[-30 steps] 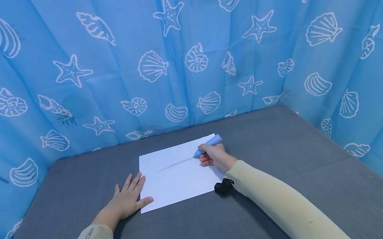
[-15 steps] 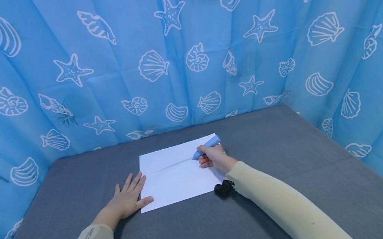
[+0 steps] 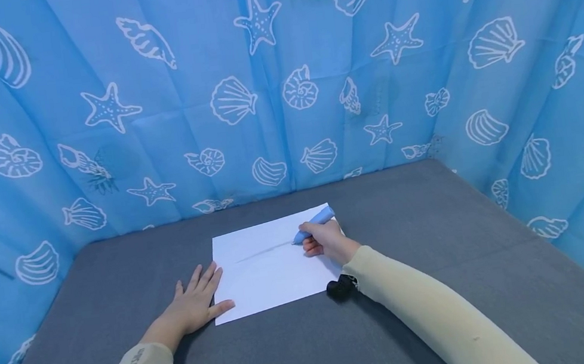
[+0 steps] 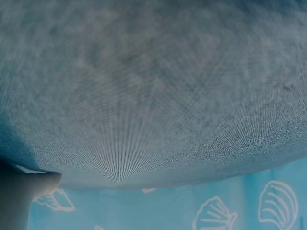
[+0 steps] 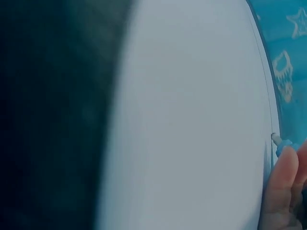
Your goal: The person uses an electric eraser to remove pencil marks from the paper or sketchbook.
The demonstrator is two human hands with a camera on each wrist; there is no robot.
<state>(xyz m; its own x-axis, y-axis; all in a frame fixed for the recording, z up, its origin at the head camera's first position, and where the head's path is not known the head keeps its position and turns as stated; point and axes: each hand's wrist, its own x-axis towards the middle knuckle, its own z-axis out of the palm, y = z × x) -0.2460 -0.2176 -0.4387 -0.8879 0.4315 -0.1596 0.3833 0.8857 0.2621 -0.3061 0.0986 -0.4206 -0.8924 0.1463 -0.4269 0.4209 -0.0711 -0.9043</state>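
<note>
A sheet of white paper (image 3: 273,283) lies on the grey cloth, with a thin dark line (image 3: 259,253) running across it. My right hand (image 3: 329,241) pinches a thick blue pen (image 3: 320,217) between thumb and fingers, its butt tilted up to the right. In the right wrist view the pen's pale tip (image 5: 275,137) is at the end of the line. My left hand (image 3: 193,302) rests with spread fingers at the paper's left edge, the thumb on the sheet. The left wrist view shows only a thumb (image 4: 45,184) and cloth.
Grey cloth (image 3: 269,359) covers the table. A blue curtain (image 3: 182,122) printed with white shells and starfish hangs behind it and along both sides. Something small and black (image 3: 341,287) sits at the right wrist, by the paper's lower right corner.
My right hand and the blue pen have shifted very slightly to the left and down over the paper. The left hand and the sheet stay where they were.
</note>
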